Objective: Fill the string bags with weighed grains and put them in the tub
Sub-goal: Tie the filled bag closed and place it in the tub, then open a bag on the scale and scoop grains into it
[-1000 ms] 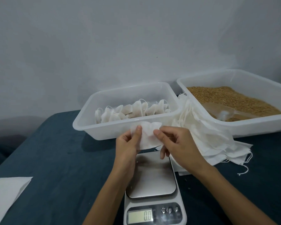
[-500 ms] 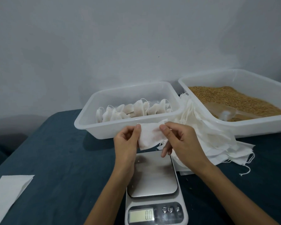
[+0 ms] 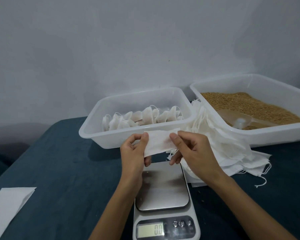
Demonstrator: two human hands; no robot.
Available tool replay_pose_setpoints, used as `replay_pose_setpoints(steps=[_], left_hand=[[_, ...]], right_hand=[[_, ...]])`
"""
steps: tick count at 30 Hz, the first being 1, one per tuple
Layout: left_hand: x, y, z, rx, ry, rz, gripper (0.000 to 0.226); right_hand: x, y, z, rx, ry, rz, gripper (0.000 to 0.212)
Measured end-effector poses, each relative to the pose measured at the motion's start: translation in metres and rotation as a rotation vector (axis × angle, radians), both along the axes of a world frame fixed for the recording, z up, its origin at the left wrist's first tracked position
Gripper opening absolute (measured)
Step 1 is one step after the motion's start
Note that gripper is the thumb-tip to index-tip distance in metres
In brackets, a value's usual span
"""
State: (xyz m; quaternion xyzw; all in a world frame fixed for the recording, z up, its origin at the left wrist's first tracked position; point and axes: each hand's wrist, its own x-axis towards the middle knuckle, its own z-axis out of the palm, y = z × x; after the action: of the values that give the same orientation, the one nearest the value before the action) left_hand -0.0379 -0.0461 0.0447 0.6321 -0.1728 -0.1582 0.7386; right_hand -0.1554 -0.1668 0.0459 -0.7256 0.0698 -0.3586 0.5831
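Note:
An empty white string bag [image 3: 158, 142] is stretched flat between my hands above the scale. My left hand [image 3: 134, 151] pinches its left end and my right hand [image 3: 191, 149] pinches its right end. Below them the kitchen scale [image 3: 163, 191] has a bare steel plate and its display reads 0.0. Behind the bag, the white tub [image 3: 109, 135] holds several filled bags [image 3: 142, 116]. At the right a second tub [image 3: 260, 134] holds brown grains [image 3: 246, 105] and a clear scoop [image 3: 239, 121].
A pile of empty string bags [image 3: 229, 153] lies between the two tubs and trails loose strings to the right. A white paper sheet [image 3: 7, 207] lies at the table's left front. The dark blue table ends at a grey wall behind the tubs.
Both hands pulled the bag out from a crumpled shape into a flat strip. The scale and tubs have not moved.

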Motion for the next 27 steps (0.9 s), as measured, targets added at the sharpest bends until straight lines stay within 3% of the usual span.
replay_pose_setpoints(steps=[4, 10, 12, 14, 16, 17, 19, 22, 27], left_hand=[[0.000, 0.002, 0.000, 0.013, -0.002, -0.053, 0.028], [0.001, 0.002, 0.001, 0.024, -0.030, 0.067, 0.030], [0.000, 0.003, 0.002, 0.036, -0.267, 0.118, 0.024], [-0.005, 0.005, 0.004, 0.107, -0.667, 0.137, 0.018], [-0.009, 0.005, -0.003, 0.197, -1.023, 0.041, 0.050], [-0.011, 0.003, -0.006, 0.238, -1.098, -0.039, 0.064], [-0.016, -0.001, -0.011, 0.313, -1.125, -0.150, 0.078], [-0.017, 0.001, -0.015, 0.362, -1.082, -0.203, 0.078], [-0.014, 0.002, -0.012, 0.359, -1.055, -0.267, 0.060]], right_hand=[[0.001, 0.004, -0.002, 0.007, 0.070, 0.045, 0.066], [0.000, -0.001, -0.001, 0.036, 0.067, 0.007, 0.048], [0.001, -0.002, -0.001, 0.029, 0.069, -0.003, 0.039], [0.001, -0.003, -0.001, 0.007, 0.071, -0.008, 0.036], [-0.001, -0.004, 0.001, -0.015, 0.061, -0.018, 0.040], [-0.002, -0.003, 0.004, -0.020, 0.059, -0.019, 0.045], [-0.004, -0.002, 0.008, -0.034, 0.073, 0.011, 0.049], [-0.007, 0.004, 0.011, -0.087, 0.075, 0.072, 0.045], [-0.012, 0.000, 0.017, -0.134, 0.185, 0.096, 0.075]])
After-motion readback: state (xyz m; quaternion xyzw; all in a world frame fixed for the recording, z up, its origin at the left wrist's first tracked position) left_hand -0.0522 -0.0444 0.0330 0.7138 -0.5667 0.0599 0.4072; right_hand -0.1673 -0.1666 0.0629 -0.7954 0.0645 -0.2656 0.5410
